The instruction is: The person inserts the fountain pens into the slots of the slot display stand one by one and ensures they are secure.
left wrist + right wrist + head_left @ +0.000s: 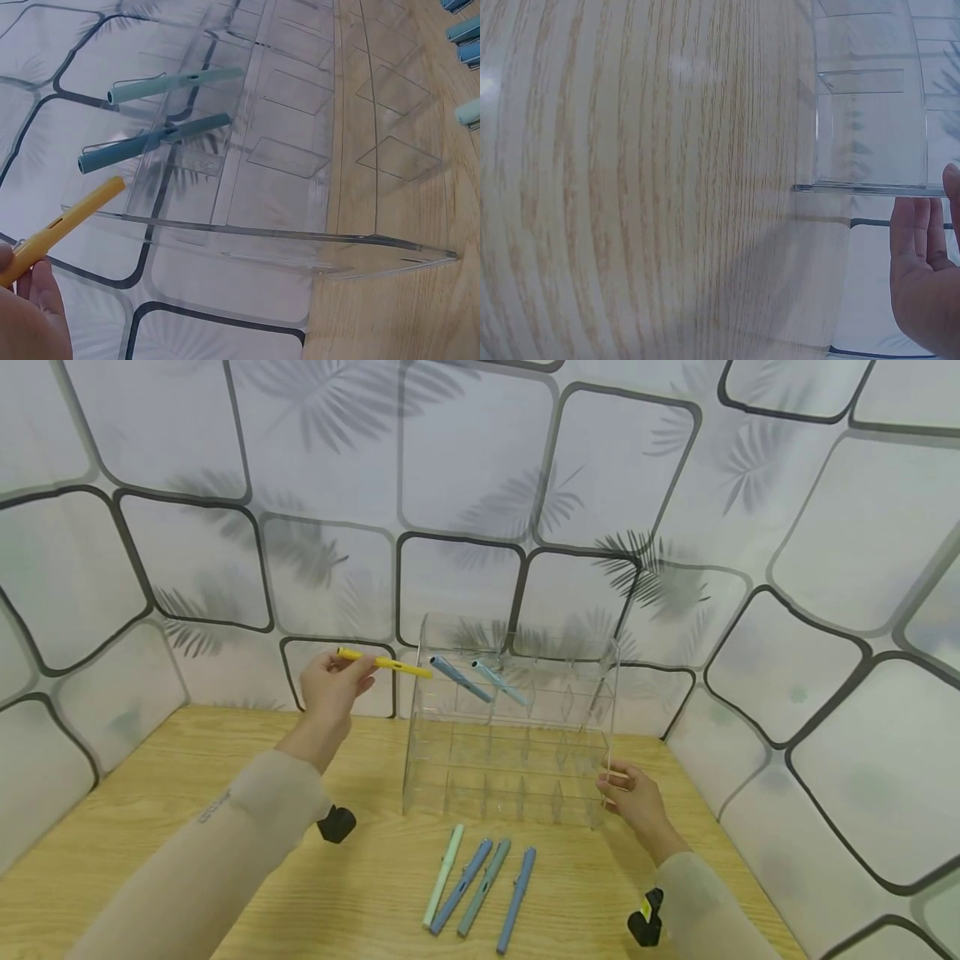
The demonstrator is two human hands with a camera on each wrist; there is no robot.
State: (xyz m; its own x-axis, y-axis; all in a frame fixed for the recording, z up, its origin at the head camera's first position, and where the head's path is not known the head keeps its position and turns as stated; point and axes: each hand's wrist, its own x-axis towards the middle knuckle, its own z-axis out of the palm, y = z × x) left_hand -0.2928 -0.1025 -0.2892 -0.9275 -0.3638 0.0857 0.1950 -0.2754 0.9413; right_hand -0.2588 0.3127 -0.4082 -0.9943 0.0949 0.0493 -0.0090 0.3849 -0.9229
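so, at upper left of clear acrylic rack (506, 756), left hand (327, 683) fingers pinch yellow pen (401, 667), probably light, stiff, slick, best held mid-barrel; right hand (636, 797) grips rack's right edge.

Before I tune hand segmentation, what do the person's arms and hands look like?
Left hand and right hand: ungloved. Left sleeve and right sleeve: long, off-white; the left carries a dark marking, too small to read. Left black piece and right black piece show beside the sleeves, the right with a yellow patch. No cables visible.
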